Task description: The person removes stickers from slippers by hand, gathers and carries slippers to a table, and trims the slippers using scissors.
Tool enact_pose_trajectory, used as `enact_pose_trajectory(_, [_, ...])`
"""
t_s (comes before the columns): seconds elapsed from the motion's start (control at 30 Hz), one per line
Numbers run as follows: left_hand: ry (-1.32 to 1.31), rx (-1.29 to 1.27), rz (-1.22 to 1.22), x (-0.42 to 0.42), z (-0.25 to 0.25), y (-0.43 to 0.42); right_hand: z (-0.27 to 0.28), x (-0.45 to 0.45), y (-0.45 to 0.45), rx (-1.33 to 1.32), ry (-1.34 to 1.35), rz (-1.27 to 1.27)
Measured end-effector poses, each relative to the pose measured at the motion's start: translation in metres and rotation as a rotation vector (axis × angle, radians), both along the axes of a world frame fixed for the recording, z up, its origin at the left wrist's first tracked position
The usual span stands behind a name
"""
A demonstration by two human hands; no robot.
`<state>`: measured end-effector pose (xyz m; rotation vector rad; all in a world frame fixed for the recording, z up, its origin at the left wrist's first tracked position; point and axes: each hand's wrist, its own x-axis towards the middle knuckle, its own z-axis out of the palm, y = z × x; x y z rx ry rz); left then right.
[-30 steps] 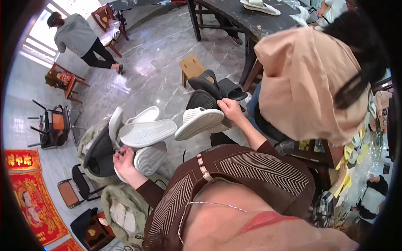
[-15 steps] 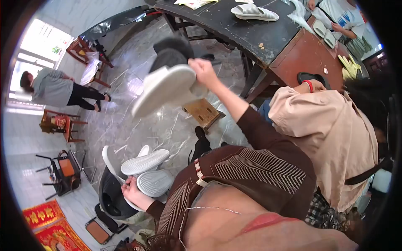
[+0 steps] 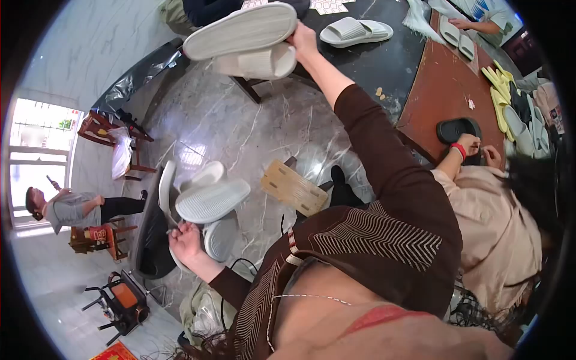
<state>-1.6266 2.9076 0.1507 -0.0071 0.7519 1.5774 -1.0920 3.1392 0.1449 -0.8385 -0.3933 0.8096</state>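
Note:
My right hand (image 3: 305, 43) is raised at the table's edge, fingers closed round white slippers (image 3: 240, 31), one sole facing up above another slipper. Low on the left, my left hand (image 3: 187, 241) grips a bunch of slippers: several white ones (image 3: 214, 200) fanned out, and a large black one (image 3: 154, 243) on the outer side. Its fingertips are partly hidden among the slippers. A pair of white slippers (image 3: 356, 32) lies on the dark table (image 3: 384, 66), to the right of my right hand.
A wooden stool (image 3: 294, 187) stands on the floor before me. At right, a person in a beige top (image 3: 493, 231) handles a black slipper (image 3: 458, 129) on the red-brown table (image 3: 435, 99). Another person (image 3: 78, 209) stands at far left near chairs (image 3: 125, 303). Yellow slippers (image 3: 498, 102) lie farther right.
My right hand has risen from low near the stool to the dark table, carrying its slippers. My left hand keeps its bunch low on the left. The view has turned, showing more table.

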Motion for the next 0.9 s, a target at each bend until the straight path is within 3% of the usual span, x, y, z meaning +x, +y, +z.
enact_pose_trajectory(0.13, [-0.022,0.030,-0.125,0.070,0.041,0.054,-0.008,0.080,0.005,-0.028,-0.116,-0.141])
enact_pose_trajectory(0.23, [-0.017,0.036,-0.213,0.117,0.065,0.095,-0.011,0.126,-0.011,-0.086,0.127,-0.236])
enact_pose_trajectory(0.43, [0.174,0.008,-0.378,0.234,0.109,0.162,-0.007,0.201,-0.072,-0.067,0.151,-0.394])
enact_pose_trajectory(0.47, [0.097,0.080,-0.470,0.250,0.113,0.172,-0.003,0.210,-0.083,-0.060,0.164,-0.448])
enact_pose_trajectory(0.57, [0.047,0.090,-0.618,0.302,0.124,0.212,-0.024,0.263,-0.112,-0.173,0.090,-0.478])
enact_pose_trajectory(0.63, [0.178,0.172,-0.600,0.370,0.151,0.220,-0.021,0.284,-0.121,-0.221,0.035,-0.580])
enact_pose_trajectory(0.77, [0.068,0.321,-0.933,0.447,0.148,0.287,-0.023,0.328,-0.135,-0.038,-0.010,-0.694])
enact_pose_trajectory(0.83, [-0.134,0.500,-1.100,0.498,0.143,0.317,-0.007,0.328,-0.139,-0.061,-0.021,-0.705])
enact_pose_trajectory(0.9, [-0.090,0.463,-1.011,0.548,0.154,0.310,0.009,0.326,-0.150,-0.119,-0.046,-0.734])
